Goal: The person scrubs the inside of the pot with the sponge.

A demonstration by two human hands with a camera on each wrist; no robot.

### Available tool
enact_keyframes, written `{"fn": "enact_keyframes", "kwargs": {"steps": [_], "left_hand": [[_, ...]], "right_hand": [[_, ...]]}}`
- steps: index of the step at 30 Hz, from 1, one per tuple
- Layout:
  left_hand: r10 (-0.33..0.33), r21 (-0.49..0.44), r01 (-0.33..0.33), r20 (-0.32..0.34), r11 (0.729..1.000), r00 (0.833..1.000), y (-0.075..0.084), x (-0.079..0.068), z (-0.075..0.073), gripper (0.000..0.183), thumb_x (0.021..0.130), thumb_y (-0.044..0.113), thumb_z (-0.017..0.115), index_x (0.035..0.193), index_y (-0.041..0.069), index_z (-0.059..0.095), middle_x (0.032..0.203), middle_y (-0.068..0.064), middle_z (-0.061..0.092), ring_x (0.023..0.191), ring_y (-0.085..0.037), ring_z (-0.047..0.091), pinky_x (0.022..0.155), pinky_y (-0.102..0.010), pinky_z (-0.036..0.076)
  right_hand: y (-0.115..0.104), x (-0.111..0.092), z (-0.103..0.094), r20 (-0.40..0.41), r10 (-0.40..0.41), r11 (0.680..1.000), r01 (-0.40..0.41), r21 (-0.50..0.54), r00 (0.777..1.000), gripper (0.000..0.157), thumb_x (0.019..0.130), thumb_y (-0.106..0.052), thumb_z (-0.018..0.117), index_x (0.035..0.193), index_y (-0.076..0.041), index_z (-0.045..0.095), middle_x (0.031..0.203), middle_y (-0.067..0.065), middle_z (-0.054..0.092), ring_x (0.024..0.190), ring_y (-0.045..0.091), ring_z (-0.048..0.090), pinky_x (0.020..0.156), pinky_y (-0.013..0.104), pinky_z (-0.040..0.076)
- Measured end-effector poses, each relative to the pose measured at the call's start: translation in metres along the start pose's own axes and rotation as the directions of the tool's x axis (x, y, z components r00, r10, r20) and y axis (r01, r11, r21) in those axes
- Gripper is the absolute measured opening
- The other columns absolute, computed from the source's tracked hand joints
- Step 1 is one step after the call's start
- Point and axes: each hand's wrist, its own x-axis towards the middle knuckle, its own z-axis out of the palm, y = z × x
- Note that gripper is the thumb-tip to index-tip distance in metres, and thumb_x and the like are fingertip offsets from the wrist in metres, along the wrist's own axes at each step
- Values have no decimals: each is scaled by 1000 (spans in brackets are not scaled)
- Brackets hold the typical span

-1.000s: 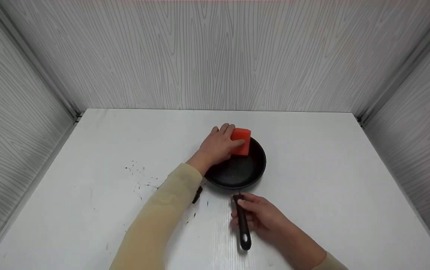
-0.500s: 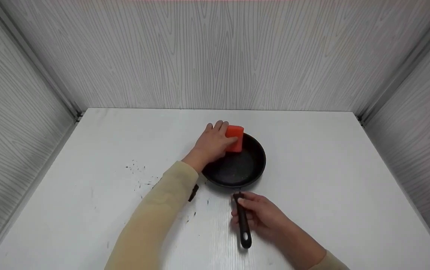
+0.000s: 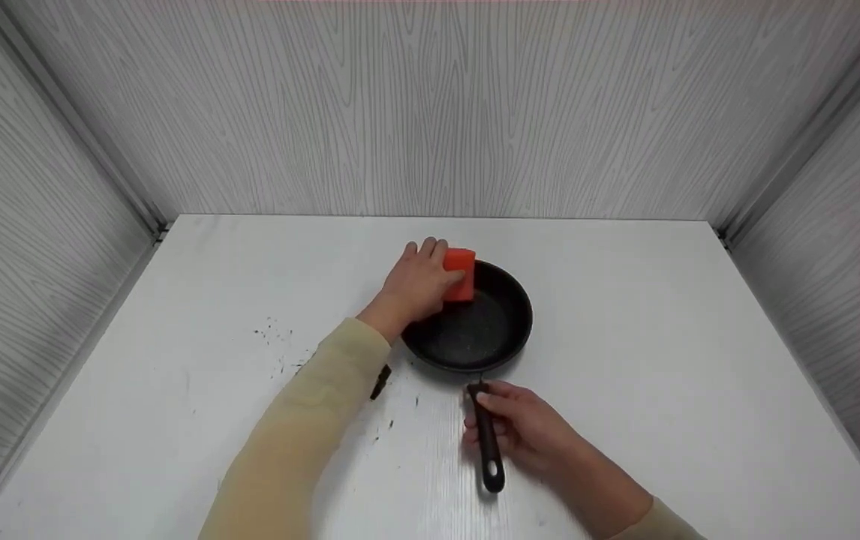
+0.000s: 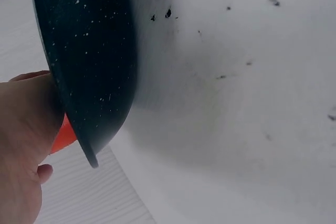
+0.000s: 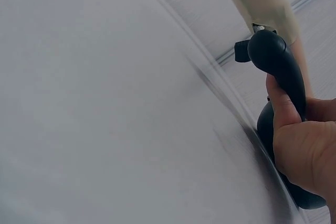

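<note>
A black frying pan appears at the middle of the table in the head view, its handle pointing toward me. My right hand grips that handle near the pan, thumb on top. Over the pan's far left rim, my left hand holds an orange-red sponge between thumb and fingers against the inside of the pan. In the left wrist view, the pan's speckled outer side hides most of the sponge. The right wrist view shows the handle rising past my right hand.
Dark crumbs are scattered over the white table to the left of the pan. A small dark object, partly hidden, shows beside the left sleeve. Wood-grain panels enclose the back and both sides.
My left hand has slid the sponge leftward and slightly away along the pan's far rim. My right hand keeps its grip on the handle, and the pan has barely shifted.
</note>
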Motion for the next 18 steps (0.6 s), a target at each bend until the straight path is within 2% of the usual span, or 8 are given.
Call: {"fn": "enact_keyframes", "kwargs": {"steps": [13, 18], "left_hand": [[-26, 18, 25, 57, 1000, 998, -6, -12, -12, 48, 94, 27, 80, 140, 23, 67, 143, -22, 49, 130, -37, 45, 110, -55, 39], [-24, 42, 21, 74, 999, 997, -8, -15, -14, 47, 94, 29, 79, 139, 23, 67, 143, -22, 48, 129, -38, 45, 108, -55, 39]], "right_hand": [[-1, 0, -1, 0, 4, 1000, -4, -17, 1000, 39, 109, -12, 57, 141, 8, 49, 94, 15, 72, 84, 26, 79, 78, 37, 63], [-2, 0, -1, 0, 4, 1000, -4, -28, 1000, 39, 109, -13, 58, 141, 8, 49, 95, 15, 72, 84, 26, 79, 74, 34, 63]]}}
